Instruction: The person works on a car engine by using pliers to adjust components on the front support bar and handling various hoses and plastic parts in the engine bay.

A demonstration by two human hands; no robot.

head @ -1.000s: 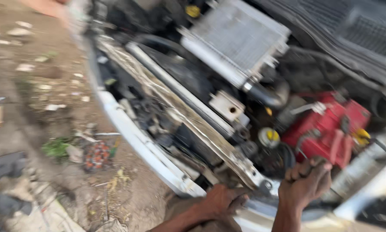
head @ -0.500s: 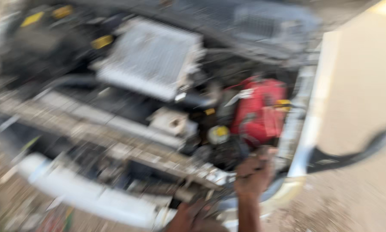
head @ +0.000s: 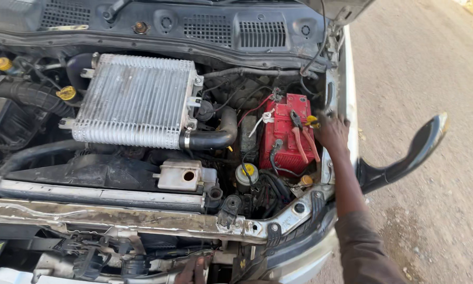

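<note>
Reaching over the fender, the right hand (head: 332, 132) rests at the right edge of the red battery (head: 285, 134), fingers bent on a yellow-handled tool (head: 313, 122); whether it grips is unclear. Red-handled pliers (head: 301, 138) lie on the battery top, just left of that hand. Left of the battery sits the ribbed silver intercooler (head: 135, 100). Below the battery, at the front bumper, the left hand (head: 193, 270) is only partly visible; its hold cannot be told.

Pliers (head: 301, 138) lie on the battery (head: 286, 134), which sits right of the intercooler (head: 136, 100); the right hand (head: 332, 132) reaches beside them, the left hand (head: 194, 271) low at the front.
</note>
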